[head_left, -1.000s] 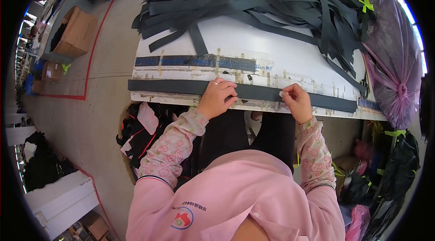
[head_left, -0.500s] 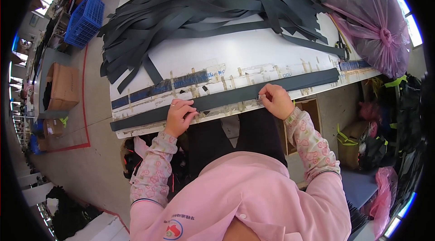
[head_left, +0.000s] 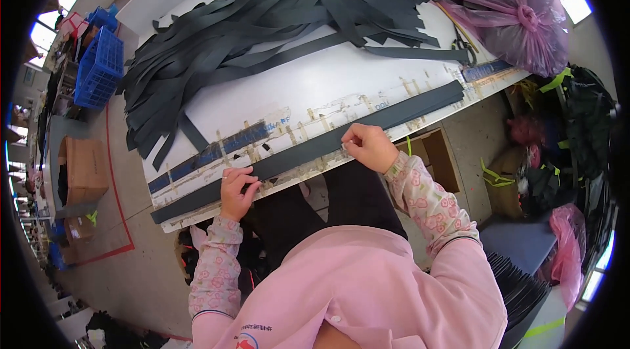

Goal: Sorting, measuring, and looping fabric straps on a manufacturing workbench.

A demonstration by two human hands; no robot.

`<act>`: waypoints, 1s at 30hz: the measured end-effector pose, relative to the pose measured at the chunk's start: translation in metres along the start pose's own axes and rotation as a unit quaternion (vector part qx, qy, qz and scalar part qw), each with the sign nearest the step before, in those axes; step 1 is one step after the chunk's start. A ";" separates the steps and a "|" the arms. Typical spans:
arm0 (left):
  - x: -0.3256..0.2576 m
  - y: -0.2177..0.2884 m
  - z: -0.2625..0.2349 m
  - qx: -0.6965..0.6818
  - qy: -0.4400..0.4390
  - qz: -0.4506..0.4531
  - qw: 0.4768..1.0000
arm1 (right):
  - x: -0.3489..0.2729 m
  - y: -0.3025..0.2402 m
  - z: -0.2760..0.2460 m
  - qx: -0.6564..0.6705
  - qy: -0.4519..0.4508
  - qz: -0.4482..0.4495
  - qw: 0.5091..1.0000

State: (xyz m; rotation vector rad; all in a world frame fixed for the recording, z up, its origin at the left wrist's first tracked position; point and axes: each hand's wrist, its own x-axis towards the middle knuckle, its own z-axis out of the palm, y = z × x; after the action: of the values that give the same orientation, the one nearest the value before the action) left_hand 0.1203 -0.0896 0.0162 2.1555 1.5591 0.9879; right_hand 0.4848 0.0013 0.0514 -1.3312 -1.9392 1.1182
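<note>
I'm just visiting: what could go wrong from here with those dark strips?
The long strips by the left hand and right hand lie close to the white table's near edge, so a careless nudge might slide them off. Their right ends look slightly fanned, so they may shift further out of line. In the pile behind, strips overlap and cross; pulling one could drag others.

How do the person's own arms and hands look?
Pale sleeve covers with pink flowers and gathered wrists hide both forearms. Above them are plain pink shirt sleeves with dark-trimmed hems. The left hand and right hand wear no gloves; a thin ring shows on the left.
</note>
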 end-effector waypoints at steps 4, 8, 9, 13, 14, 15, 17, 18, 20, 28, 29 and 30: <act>-0.007 -0.001 -0.006 0.000 0.006 -0.006 1.000 | -0.001 -0.039 0.028 0.060 -0.009 -0.028 0.998; -0.024 -0.017 0.005 -0.112 0.073 -0.126 0.983 | 0.004 -0.053 0.086 0.070 -0.269 -0.046 0.959; -0.022 -0.019 0.007 -0.081 0.062 -0.129 0.986 | 0.009 -0.054 0.091 0.087 -0.197 -0.062 0.975; 0.010 -0.004 0.016 -0.073 0.068 -0.039 0.994 | 0.034 -0.071 0.098 0.032 -0.080 -0.026 0.996; 0.011 -0.003 0.013 -0.072 0.056 -0.036 0.995 | 0.032 -0.068 0.112 0.061 -0.101 -0.048 0.992; 0.008 -0.002 0.008 -0.073 0.042 -0.035 0.996 | 0.030 -0.072 0.124 0.068 -0.124 -0.062 0.988; 0.005 0.000 0.005 -0.066 0.035 -0.053 0.996 | 0.028 -0.076 0.141 0.021 -0.121 -0.052 0.991; 0.003 0.000 0.004 -0.064 0.032 -0.062 0.996 | 0.028 -0.075 0.148 -0.014 -0.104 -0.068 0.992; -0.001 -0.002 0.001 -0.052 0.030 -0.070 0.996 | 0.027 -0.075 0.156 -0.014 -0.103 -0.066 0.992; -0.003 -0.005 0.001 -0.049 0.029 -0.055 0.997 | 0.025 -0.083 0.167 -0.043 -0.059 -0.045 0.996; -0.003 -0.006 0.002 -0.050 0.030 -0.056 0.997 | 0.025 -0.083 0.168 -0.044 -0.060 -0.045 0.996; -0.003 -0.005 0.002 -0.048 0.030 -0.055 0.997 | 0.025 -0.083 0.169 -0.062 -0.053 -0.051 0.995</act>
State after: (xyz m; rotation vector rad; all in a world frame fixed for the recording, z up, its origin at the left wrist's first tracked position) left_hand 0.1173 -0.0897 0.0107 1.9710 1.6035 1.0790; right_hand 0.3015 -0.0462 0.0347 -1.2408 -2.1603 1.0538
